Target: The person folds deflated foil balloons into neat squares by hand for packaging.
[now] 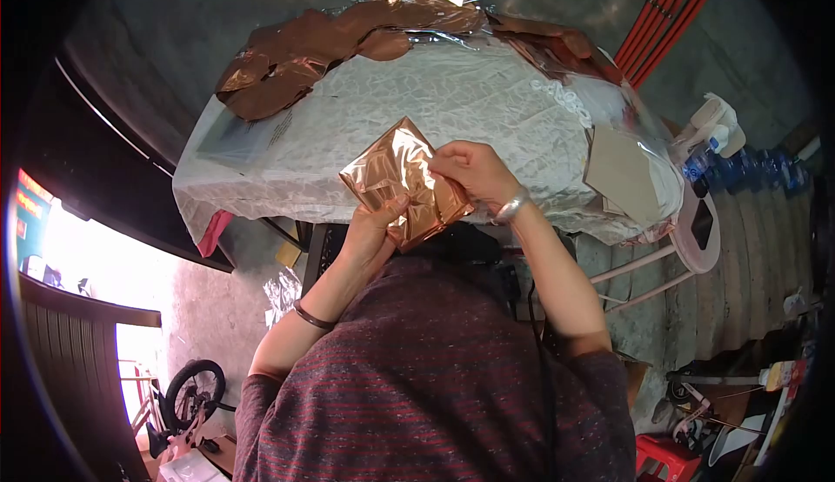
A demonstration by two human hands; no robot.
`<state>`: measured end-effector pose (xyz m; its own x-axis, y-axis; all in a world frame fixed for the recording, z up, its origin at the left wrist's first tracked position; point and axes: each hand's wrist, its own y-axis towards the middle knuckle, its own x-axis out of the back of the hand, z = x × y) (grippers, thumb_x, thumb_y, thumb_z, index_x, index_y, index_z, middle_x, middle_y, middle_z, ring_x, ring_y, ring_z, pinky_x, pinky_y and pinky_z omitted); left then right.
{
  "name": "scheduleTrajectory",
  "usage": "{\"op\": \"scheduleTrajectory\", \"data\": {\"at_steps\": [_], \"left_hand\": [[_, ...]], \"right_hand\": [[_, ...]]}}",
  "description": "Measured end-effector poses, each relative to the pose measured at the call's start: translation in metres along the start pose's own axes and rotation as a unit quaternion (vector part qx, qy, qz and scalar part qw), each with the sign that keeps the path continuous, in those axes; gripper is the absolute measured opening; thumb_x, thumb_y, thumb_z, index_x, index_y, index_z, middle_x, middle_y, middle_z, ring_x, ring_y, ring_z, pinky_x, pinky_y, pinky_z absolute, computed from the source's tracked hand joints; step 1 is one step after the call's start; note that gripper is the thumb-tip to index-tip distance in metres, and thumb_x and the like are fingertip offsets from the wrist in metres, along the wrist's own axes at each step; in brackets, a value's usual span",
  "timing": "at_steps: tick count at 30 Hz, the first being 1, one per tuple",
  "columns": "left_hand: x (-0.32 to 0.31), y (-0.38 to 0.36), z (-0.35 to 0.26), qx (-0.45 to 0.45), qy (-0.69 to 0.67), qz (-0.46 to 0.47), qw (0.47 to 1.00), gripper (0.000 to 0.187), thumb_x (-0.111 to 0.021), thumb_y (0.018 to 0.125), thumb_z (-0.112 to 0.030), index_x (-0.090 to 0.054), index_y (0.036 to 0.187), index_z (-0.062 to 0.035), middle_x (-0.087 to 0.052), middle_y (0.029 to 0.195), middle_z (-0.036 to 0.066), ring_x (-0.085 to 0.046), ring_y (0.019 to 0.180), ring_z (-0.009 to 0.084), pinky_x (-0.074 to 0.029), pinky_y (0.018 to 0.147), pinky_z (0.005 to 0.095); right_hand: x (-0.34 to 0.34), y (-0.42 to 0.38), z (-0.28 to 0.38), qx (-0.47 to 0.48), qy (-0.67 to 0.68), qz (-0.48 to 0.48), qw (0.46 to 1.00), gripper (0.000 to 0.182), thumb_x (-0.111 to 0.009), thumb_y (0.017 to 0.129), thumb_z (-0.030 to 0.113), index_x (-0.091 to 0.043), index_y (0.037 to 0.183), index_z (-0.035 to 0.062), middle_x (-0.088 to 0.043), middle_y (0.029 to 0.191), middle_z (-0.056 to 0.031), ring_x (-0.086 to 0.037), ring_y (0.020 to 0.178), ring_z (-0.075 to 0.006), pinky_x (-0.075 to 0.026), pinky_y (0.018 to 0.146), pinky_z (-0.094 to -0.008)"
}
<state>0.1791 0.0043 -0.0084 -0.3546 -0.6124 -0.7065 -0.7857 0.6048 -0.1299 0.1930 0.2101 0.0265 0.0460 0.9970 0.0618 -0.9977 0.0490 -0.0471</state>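
Observation:
A shiny copper-coloured foil packet (pixel 404 173), roughly square, is held up in front of my chest at the table's near edge. My left hand (pixel 376 228) grips its lower left side, with the thumb lying on top. On its right side my right hand (pixel 474 173) pinches the foil, fingers bent over the surface. The table (pixel 417 90) beyond is covered with a white patterned cloth. Along its far edge lie copper-coloured foil pieces (pixel 322 43), some overlapping.
A grey-beige board (pixel 622 176) lies at the table's right side. Beside it stands a white round stool (pixel 700 234) with a dark object on it. Red pipes (pixel 665 16) run behind. A red stool (pixel 665 458) and a small bicycle wheel (pixel 193 395) are lower down.

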Motion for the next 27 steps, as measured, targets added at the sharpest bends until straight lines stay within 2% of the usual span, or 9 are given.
{"op": "scheduleTrajectory", "data": {"at_steps": [2, 5, 9, 11, 14, 21, 23, 25, 27], "left_hand": [[0.0, -0.002, -0.002, 0.009, -0.001, -0.01, 1.0, 0.031, -0.06, 0.094, -0.009, -0.052, 0.123, -0.0017, -0.061, 0.117, 0.01, -0.061, 0.106, 0.0219, -0.053, 0.094, 0.038], [0.008, -0.002, -0.005, 0.033, -0.043, -0.014, 0.998, 0.033, -0.061, 0.093, -0.012, -0.052, 0.123, -0.0026, -0.061, 0.116, 0.009, -0.061, 0.107, 0.0214, -0.052, 0.095, 0.0377], [0.015, -0.001, -0.011, 0.054, -0.124, -0.035, 0.99, 0.036, -0.061, 0.093, -0.015, -0.05, 0.125, -0.0043, -0.061, 0.117, 0.008, -0.06, 0.109, 0.0213, -0.051, 0.099, 0.0394], [0.017, 0.001, -0.012, 0.036, -0.14, -0.031, 0.989, 0.038, -0.061, 0.093, -0.014, -0.048, 0.128, -0.0047, -0.059, 0.121, 0.009, -0.058, 0.112, 0.0234, -0.048, 0.102, 0.0411], [0.013, 0.0, -0.012, 0.017, -0.162, -0.025, 0.986, 0.036, -0.053, 0.097, -0.011, -0.045, 0.131, -0.0019, -0.053, 0.13, 0.014, -0.053, 0.12, 0.0273, -0.044, 0.106, 0.0458], [-0.009, 0.007, -0.017, 0.026, -0.102, 0.055, 0.993, 0.046, -0.059, 0.093, -0.008, -0.041, 0.135, -0.0024, -0.052, 0.132, 0.012, -0.054, 0.12, 0.027, -0.045, 0.104, 0.0444], [-0.007, 0.027, -0.019, 0.007, -0.083, 0.073, 0.994, 0.049, -0.062, 0.092, -0.009, -0.04, 0.135, -0.0028, -0.052, 0.132, 0.011, -0.053, 0.121, 0.0252, -0.045, 0.104, 0.0443], [-0.003, 0.054, -0.022, -0.13, 0.037, 0.139, 0.981, 0.051, -0.065, 0.091, -0.012, -0.041, 0.135, -0.0037, -0.051, 0.133, 0.009, -0.05, 0.123, 0.0218, -0.043, 0.103, 0.0396], [0.012, 0.077, -0.045, -0.13, 0.055, 0.083, 0.987, 0.057, -0.066, 0.09, -0.014, -0.038, 0.139, -0.0041, -0.049, 0.136, 0.01, -0.045, 0.128, 0.0187, -0.039, 0.103, 0.0316]], "right_hand": [[-0.004, 0.008, 0.002, 0.015, -0.075, 0.015, 0.997, 0.025, -0.064, 0.093, 0.023, -0.069, 0.098, -0.0016, -0.065, 0.076, 0.0008, -0.055, 0.067, -0.0034, -0.046, 0.059, -0.0217], [-0.009, 0.008, 0.006, 0.034, -0.052, -0.006, 0.998, 0.025, -0.062, 0.095, 0.023, -0.069, 0.095, -0.0012, -0.065, 0.078, 0.0002, -0.055, 0.071, -0.003, -0.046, 0.061, -0.0216], [-0.001, -0.028, 0.023, -0.003, 0.076, -0.015, 0.997, 0.028, -0.057, 0.098, 0.023, -0.066, 0.107, -0.0013, -0.067, 0.09, -0.0046, -0.061, 0.077, -0.0091, -0.049, 0.067, -0.0235], [0.004, -0.042, 0.016, 0.02, 0.06, 0.009, 0.998, 0.029, -0.057, 0.097, 0.022, -0.062, 0.115, -0.0011, -0.068, 0.097, -0.0077, -0.065, 0.083, -0.0129, -0.052, 0.071, -0.0247], [-0.001, -0.058, 0.014, -0.01, 0.124, 0.031, 0.992, 0.031, -0.059, 0.095, 0.013, -0.056, 0.122, -0.0025, -0.068, 0.106, -0.0107, -0.067, 0.094, -0.0156, -0.054, 0.076, -0.0257], [0.003, -0.048, -0.002, 0.011, 0.175, 0.055, 0.983, 0.031, -0.061, 0.092, 0.005, -0.056, 0.121, -0.0041, -0.068, 0.105, -0.0096, -0.067, 0.091, -0.0153, -0.054, 0.077, -0.0258], [0.009, -0.039, -0.007, 0.051, 0.159, 0.034, 0.985, 0.029, -0.06, 0.091, 0.002, -0.057, 0.119, -0.0048, -0.068, 0.103, -0.0092, -0.066, 0.089, -0.0154, -0.055, 0.077, -0.0265], [0.02, -0.026, 0.003, 0.072, 0.16, -0.008, 0.984, 0.025, -0.059, 0.09, -0.001, -0.059, 0.114, -0.0039, -0.067, 0.101, -0.0069, -0.066, 0.088, -0.0135, -0.054, 0.077, -0.0257], [0.034, -0.016, 0.026, 0.173, -0.113, -0.158, 0.965, 0.026, -0.059, 0.087, -0.003, -0.062, 0.113, -0.0003, -0.069, 0.104, -0.0084, -0.067, 0.088, -0.0164, -0.054, 0.08, -0.0259]]}}
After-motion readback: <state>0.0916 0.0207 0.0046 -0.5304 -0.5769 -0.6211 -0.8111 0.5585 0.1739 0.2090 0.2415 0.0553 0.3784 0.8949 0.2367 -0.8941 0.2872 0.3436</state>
